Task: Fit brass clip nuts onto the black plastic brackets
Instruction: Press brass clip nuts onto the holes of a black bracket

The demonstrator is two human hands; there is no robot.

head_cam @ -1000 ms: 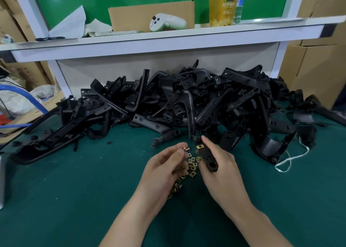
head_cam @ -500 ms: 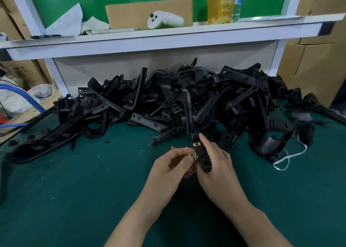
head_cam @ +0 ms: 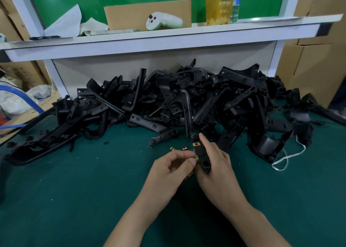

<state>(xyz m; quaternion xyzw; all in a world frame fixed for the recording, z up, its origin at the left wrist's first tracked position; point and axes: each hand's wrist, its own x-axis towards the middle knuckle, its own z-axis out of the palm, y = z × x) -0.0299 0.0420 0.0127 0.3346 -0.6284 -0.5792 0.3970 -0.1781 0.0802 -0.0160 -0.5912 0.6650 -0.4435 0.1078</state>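
Step in hand: a second nut going onto one bracket. The right hand (head_cam: 215, 165) holds a short black bracket (head_cam: 203, 158) up off the bench (head_cam: 74, 200), just in front of the bracket pile (head_cam: 187, 100). Its grip is curled round the lower part, with the index finger laid along the upper right edge. A fitted clip nut (head_cam: 196, 144) already sits across the bracket's top end, a brass square with a centre hole.

The left hand (head_cam: 168, 172) has its grip pinched on a second clip nut (head_cam: 196, 158), thumb and forefinger pressing it at the bracket's left edge about midway down. Can't tell if it is seated, since the fingers cover most of it.

Next move, as I judge it: slide the nut sideways over the edge until it clips on, with the right hand bracing against the push.

The bracket is matte black and narrow, with a round hole near its lower end. Loose nuts (head_cam: 171, 148) lie on the bench just left of the hands.
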